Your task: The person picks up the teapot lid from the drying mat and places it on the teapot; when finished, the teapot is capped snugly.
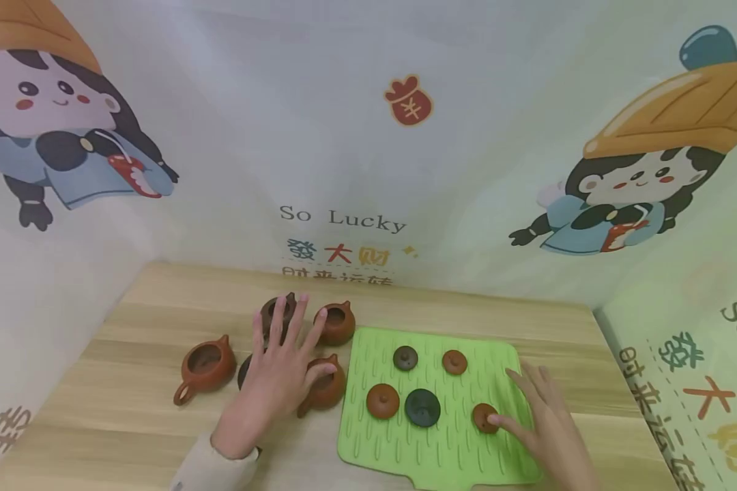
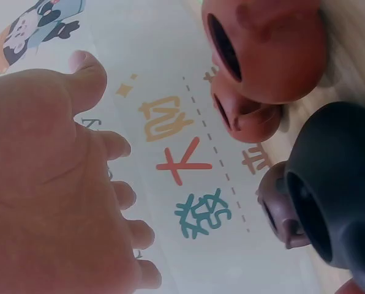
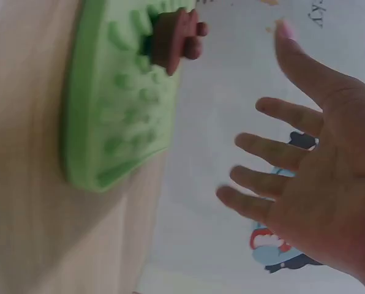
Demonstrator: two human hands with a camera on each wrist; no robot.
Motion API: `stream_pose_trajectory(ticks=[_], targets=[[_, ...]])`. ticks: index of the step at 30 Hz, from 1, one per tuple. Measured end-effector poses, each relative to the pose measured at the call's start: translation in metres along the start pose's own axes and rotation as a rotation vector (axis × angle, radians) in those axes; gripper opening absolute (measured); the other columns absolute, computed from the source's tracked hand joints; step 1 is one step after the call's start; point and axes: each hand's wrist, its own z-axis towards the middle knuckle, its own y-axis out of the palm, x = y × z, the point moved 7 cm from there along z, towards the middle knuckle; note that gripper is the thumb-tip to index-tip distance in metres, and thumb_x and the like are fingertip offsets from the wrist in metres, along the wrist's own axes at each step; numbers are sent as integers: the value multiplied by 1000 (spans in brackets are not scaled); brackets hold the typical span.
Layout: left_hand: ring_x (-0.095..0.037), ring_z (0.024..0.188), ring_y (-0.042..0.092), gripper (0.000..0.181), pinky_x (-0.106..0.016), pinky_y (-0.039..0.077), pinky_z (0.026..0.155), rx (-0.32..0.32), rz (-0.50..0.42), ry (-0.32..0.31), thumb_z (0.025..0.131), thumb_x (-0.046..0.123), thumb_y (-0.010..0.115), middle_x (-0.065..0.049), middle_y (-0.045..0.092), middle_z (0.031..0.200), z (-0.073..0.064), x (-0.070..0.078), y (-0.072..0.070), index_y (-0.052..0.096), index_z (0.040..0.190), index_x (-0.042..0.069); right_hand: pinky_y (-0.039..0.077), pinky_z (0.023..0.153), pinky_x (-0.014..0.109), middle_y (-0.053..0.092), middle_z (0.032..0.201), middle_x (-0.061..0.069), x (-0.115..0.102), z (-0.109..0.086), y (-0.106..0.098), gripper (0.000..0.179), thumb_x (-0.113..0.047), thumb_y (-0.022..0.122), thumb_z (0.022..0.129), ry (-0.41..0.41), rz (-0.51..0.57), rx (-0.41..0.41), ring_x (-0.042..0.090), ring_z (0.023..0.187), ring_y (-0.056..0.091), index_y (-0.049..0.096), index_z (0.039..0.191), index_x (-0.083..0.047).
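Observation:
My left hand (image 1: 275,379) is spread flat above a group of lidless clay teapots, fingers apart and holding nothing. Partly under it are a red-brown teapot (image 1: 330,390), a dark teapot (image 2: 342,177) and a dark brown teapot (image 1: 273,308) behind. Another red-brown teapot (image 1: 339,327) stands at the back, and one more (image 1: 215,374) to the left. Over the right edge of a green ridged mat (image 1: 399,450) hovers my right hand (image 1: 549,412), its fingers spread and relaxed. Its thumb is nearest a small red-brown lid (image 1: 484,417); the right wrist view shows a gap between them.
Also on the mat lie a small dark lid (image 1: 405,358), a red-brown lid (image 1: 454,362), a larger red-brown lid (image 1: 383,401) and a larger black lid (image 1: 422,408). Beneath is a wooden tabletop (image 1: 129,409), bordered by a printed cloth backdrop (image 1: 344,150).

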Motion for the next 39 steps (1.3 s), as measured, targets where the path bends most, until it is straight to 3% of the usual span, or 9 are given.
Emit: stream_pose_trajectory(ticks=[6, 8, 11, 13, 15, 20, 29, 34, 39], targets=[[-55, 167, 3, 90, -80, 7, 129, -12, -68, 9, 104, 46, 71, -24, 2, 184, -7, -12, 25, 29, 174, 9, 60, 95, 67, 69, 133, 27, 14, -13, 18, 61, -18, 95, 83, 62, 72, -106, 52, 119, 68, 71, 136, 1], [-52, 168, -7, 93, -75, -1, 131, 22, -171, 39, 109, 52, 61, -21, -8, 184, -7, -22, 48, 16, 177, 9, 63, 89, 52, 70, 125, 16, 18, -13, 23, 53, -15, 94, 84, 117, 91, -148, 36, 110, 70, 74, 131, -2], [-53, 167, -10, 103, -76, 2, 130, 39, -397, 52, 109, 64, 51, -27, -10, 182, -11, -27, 72, 5, 176, 1, 60, 78, 32, 68, 114, 6, 21, -12, 31, 45, -9, 92, 85, 187, 138, -209, 16, 93, 66, 75, 126, -5], [-52, 168, -6, 107, -74, 8, 130, 26, -520, 21, 108, 68, 48, -31, -6, 181, -14, -30, 89, 2, 174, -3, 56, 73, 25, 67, 107, 2, 19, -10, 35, 41, -6, 91, 85, 193, 174, -226, 8, 85, 61, 76, 123, -5], [-55, 167, 4, 110, -76, 20, 127, -20, -595, -46, 107, 66, 55, -36, 1, 179, -17, -27, 96, 8, 172, -9, 55, 70, 23, 66, 101, -1, 15, -9, 36, 37, -2, 90, 85, 149, 207, -221, 3, 79, 57, 77, 119, -4], [-51, 167, 12, 105, -69, 28, 128, -79, -596, -138, 108, 51, 68, -36, 5, 179, -22, -28, 117, 13, 169, -14, 54, 68, 23, 65, 92, -5, 6, -5, 38, 30, 0, 89, 84, 37, 228, -193, -2, 76, 54, 77, 111, -4], [-54, 164, 21, 99, -67, 32, 126, -7, -542, -129, 100, 22, 81, -38, 16, 176, -23, -32, 128, 19, 167, -16, 57, 70, 23, 64, 88, -4, 8, -2, 40, 25, 4, 87, 85, 89, 255, -186, 0, 78, 59, 78, 107, -4], [-51, 163, 25, 99, -67, 36, 125, -1, -549, -154, 98, 23, 83, -35, 20, 177, -26, -32, 126, 22, 168, -13, 57, 70, 23, 64, 86, -5, 9, -2, 42, 21, 5, 85, 86, 80, 273, -194, -2, 77, 57, 77, 105, -2], [-48, 163, 30, 103, -66, 37, 125, -9, -627, -217, 95, 30, 87, -32, 28, 176, -27, -40, 130, 27, 169, -8, 56, 69, 22, 65, 85, -5, 11, 0, 44, 15, 5, 83, 89, 99, 290, -201, -1, 77, 56, 77, 100, -3]])
